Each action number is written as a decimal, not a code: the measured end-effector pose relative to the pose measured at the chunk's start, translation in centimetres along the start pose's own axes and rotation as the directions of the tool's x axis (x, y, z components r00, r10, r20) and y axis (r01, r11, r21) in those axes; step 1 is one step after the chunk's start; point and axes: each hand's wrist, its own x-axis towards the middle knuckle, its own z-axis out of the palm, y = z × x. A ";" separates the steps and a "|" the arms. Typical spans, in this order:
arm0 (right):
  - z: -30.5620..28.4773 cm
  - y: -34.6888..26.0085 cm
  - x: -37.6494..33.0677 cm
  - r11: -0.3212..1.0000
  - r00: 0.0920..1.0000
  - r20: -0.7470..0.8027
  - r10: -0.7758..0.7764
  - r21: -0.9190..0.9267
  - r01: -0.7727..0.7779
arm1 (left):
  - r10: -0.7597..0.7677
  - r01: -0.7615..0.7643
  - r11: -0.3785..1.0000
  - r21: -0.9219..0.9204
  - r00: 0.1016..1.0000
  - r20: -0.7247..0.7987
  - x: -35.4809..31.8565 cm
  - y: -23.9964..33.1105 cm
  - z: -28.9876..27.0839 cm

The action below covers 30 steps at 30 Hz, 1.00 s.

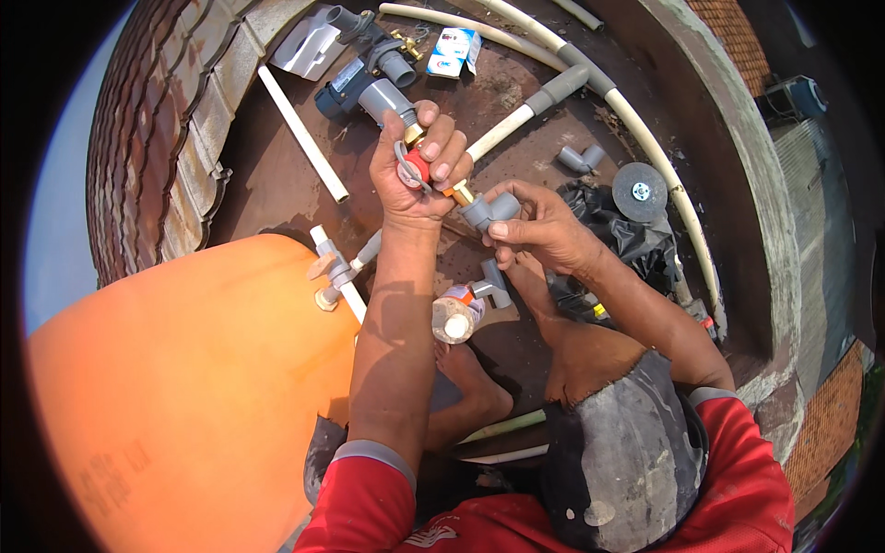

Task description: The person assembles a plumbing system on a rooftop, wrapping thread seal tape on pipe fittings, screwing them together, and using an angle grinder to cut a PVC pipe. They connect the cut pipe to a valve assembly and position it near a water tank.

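My left hand (419, 170) is closed around a fitting with a red round body (414, 169), a grey loop and brass ends. A grey pipe piece (383, 99) adjoins its upper brass end. My right hand (548, 229) pinches a grey plastic pipe fitting (489, 212) between thumb and fingers. The lower brass end (463, 194) points into the mouth of this grey fitting; how deep it sits I cannot tell. Below my hands, by my feet, stand a can with a white cap (456, 326) and a grey elbow (494, 284).
An orange tank (184, 369) fills the left side. White pipes (304, 134) lie on the brown floor, one joined by a grey coupling (558, 88). Farther off are a dark blue-grey device (343, 89) and a blue-white box (454, 52). A disc (639, 192) rests by black plastic (631, 247).
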 end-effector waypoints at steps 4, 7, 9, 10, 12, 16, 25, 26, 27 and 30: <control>0.3 0.9 0.1 0.947 0.974 -0.208 -0.086 -0.320 0.015 | 0.055 -0.014 0.982 0.187 0.975 -0.215 -0.1 0.4 -0.6; -0.1 1.6 0.8 0.923 0.954 -0.296 0.037 -0.357 -0.146 | 0.152 -0.013 0.970 0.242 0.808 -0.569 0.7 2.1 -1.8; -1.0 2.5 1.5 0.932 0.948 -0.314 0.055 -0.324 -0.162 | 0.168 -0.011 0.973 0.233 0.724 -0.669 1.8 3.7 -3.3; -1.6 2.7 2.0 0.937 0.945 -0.321 0.061 -0.308 -0.165 | 0.160 0.003 0.972 0.235 0.726 -0.669 2.6 4.4 -3.3; -2.4 2.7 3.3 0.940 0.933 -0.350 0.082 -0.284 -0.189 | 0.150 0.027 0.968 0.248 0.730 -0.667 4.1 6.2 -3.3; -3.3 2.3 3.8 0.926 0.906 -0.406 0.115 -0.288 -0.246 | 0.139 0.086 0.953 0.291 0.729 -0.670 5.9 6.4 -2.8; -3.6 -0.7 3.2 0.971 0.933 -0.271 0.238 0.040 -0.236 | 0.008 0.054 0.995 0.090 0.817 -0.577 4.2 4.5 -6.3; -3.3 -1.3 3.2 0.944 0.936 -0.188 0.297 0.203 -0.259 | -0.006 0.039 0.998 0.055 0.865 -0.502 3.5 4.1 -5.8; -3.1 -1.4 3.3 0.935 0.957 -0.079 0.281 0.246 -0.254 | -0.008 0.028 0.999 0.039 0.899 -0.438 3.2 3.5 -5.4; -2.3 -1.2 3.4 0.944 0.972 0.026 0.234 0.233 -0.233 | -0.060 0.079 0.996 0.050 0.953 -0.298 2.3 2.0 -4.2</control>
